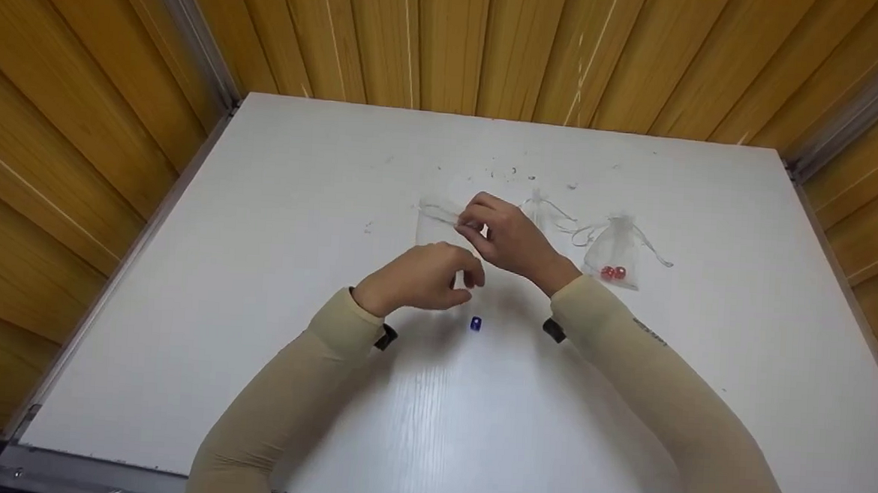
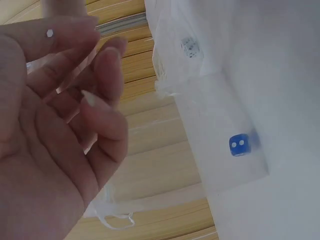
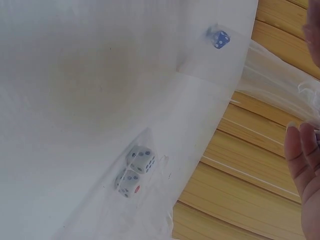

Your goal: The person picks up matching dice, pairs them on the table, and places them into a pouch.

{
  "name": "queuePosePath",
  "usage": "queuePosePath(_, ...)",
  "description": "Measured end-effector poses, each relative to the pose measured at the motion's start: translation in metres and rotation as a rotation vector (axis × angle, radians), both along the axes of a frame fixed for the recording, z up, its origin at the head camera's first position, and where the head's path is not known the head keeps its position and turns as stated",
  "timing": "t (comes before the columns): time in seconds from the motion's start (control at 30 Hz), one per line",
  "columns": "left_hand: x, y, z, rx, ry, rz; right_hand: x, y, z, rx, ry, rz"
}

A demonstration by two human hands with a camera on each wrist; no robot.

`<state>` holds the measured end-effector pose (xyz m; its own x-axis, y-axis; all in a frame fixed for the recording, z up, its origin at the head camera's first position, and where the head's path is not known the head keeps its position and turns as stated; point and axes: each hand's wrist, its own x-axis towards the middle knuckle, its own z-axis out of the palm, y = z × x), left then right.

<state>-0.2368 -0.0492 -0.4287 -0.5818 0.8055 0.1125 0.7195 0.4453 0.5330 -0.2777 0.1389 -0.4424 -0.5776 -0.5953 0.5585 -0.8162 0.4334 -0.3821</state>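
My right hand (image 1: pixel 511 235) pinches the drawstring mouth of a sheer white drawstring pouch (image 1: pixel 434 220). Close below it, my left hand (image 1: pixel 426 276) hovers over the pouch with loosely bent fingers and a gap between thumb and fingertips; nothing shows in its grasp. A blue die (image 1: pixel 475 323) lies nearer the front. In the left wrist view the blue die (image 2: pixel 240 145) appears within the pouch's outline, close to its bottom corner. The right wrist view shows the blue die (image 3: pixel 219 39) likewise, and only part of my right hand (image 3: pixel 305 165).
Right of my right hand lies another drawstring pouch (image 1: pixel 619 245) with red dice (image 1: pixel 613 272). A further pouch (image 1: pixel 537 208), partly behind the right hand, holds white dice (image 3: pixel 135 170). The white table (image 1: pixel 299 194) has wood-patterned panels (image 1: pixel 449 44) along its back and sides.
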Motion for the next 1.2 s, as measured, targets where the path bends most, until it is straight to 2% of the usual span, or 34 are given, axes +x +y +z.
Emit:
queuePosePath(0.13,0.003,0.006,-0.008,-0.105,-0.05,-0.035,0.0,0.001,-0.001,0.004,-0.003,-0.006)
queuePosePath(0.37,0.01,0.014,-0.024,-0.198,-0.037,-0.074,0.0,-0.001,-0.001,0.011,-0.001,-0.002)
queuePosePath(0.6,0.015,0.019,-0.032,-0.211,-0.032,-0.04,0.0,-0.001,-0.002,-0.002,0.0,-0.007)
queuePosePath(0.93,0.018,0.022,-0.033,-0.232,-0.066,-0.01,-0.001,-0.003,-0.001,0.004,0.028,0.009)
queuePosePath(1.2,0.018,0.024,-0.04,-0.215,-0.035,-0.014,-0.001,-0.003,-0.001,0.008,0.029,0.004)
